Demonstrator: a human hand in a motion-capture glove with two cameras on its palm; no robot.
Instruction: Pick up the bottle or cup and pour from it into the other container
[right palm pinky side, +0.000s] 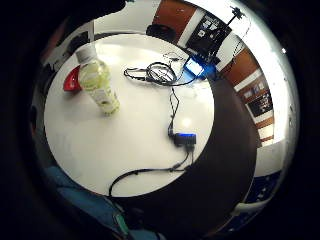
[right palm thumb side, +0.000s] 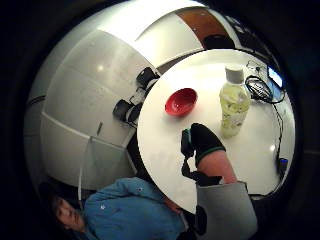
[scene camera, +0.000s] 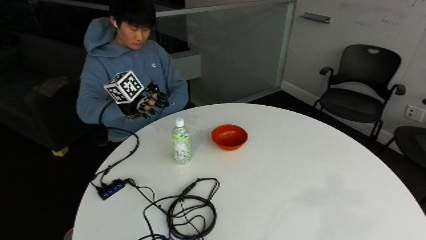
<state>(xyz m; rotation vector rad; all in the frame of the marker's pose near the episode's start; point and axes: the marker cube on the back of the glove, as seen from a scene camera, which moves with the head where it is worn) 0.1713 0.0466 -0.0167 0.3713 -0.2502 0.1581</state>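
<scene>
A clear bottle (scene camera: 181, 141) of pale yellow-green drink with a white cap stands upright on the round white table (scene camera: 299, 175). Just to its right sits a red bowl (scene camera: 229, 136). My gloved right hand (scene camera: 150, 102) hovers in the air by the person's chest, above the table's far-left edge and behind the bottle, fingers loosely spread and holding nothing. The little finger side palm view looks down on the bottle (right palm pinky side: 97, 80) with the bowl (right palm pinky side: 72, 80) behind it. In the thumb side palm view a gloved thumb (right palm thumb side: 204, 141) shows in front of the bottle (right palm thumb side: 234, 100) and bowl (right palm thumb side: 181, 101).
A coil of black cable (scene camera: 190, 210) lies on the table's near-left part, linked to a small black hub (scene camera: 110, 189) with blue lights at the left edge. A black chair (scene camera: 359, 90) stands beyond the table at the right.
</scene>
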